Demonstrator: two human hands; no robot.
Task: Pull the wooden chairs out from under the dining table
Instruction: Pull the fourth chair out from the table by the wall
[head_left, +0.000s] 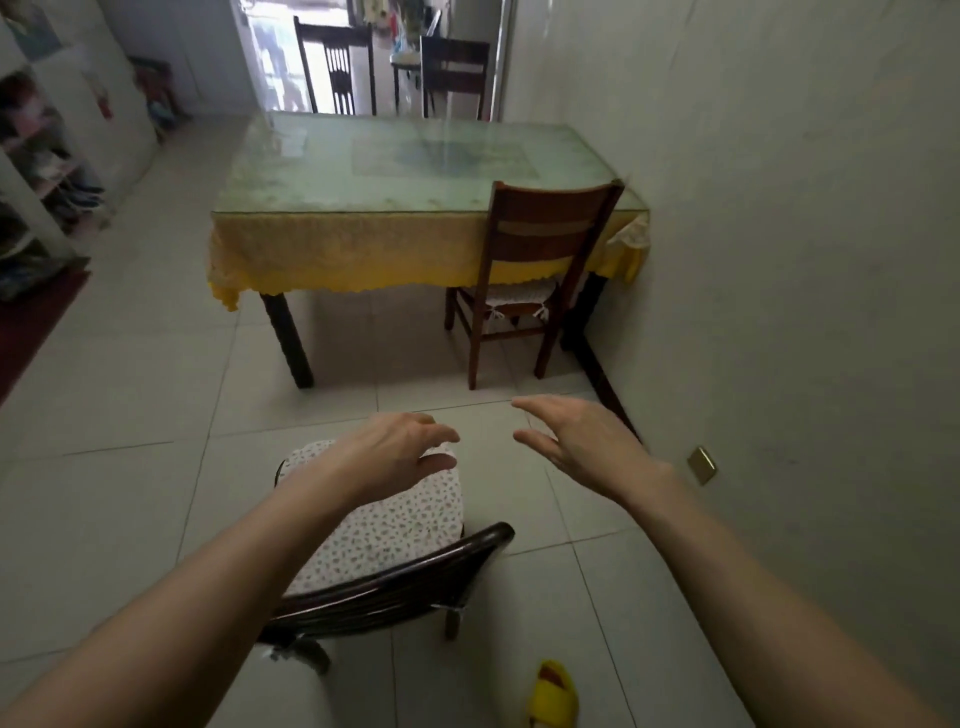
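A dark wooden chair (395, 587) with a white speckled seat cushion stands on the tiles right below me, well clear of the dining table (363, 171). A second wooden chair (545, 218) sits at the table's near right corner, its seat partly under the yellow cloth. Two more chairs (337, 62) stand at the table's far side. My left hand (400, 452) hovers over the near chair's cushion, fingers apart, holding nothing. My right hand (576, 441) hangs open over the floor, between the near chair and the tucked-in one.
A wall runs close along the right, with a brass floor fitting (702, 464) at its foot. A yellow slipper (553, 696) lies by my feet. Shelves with shoes (47, 171) line the left side. Open tiled floor lies left of the table.
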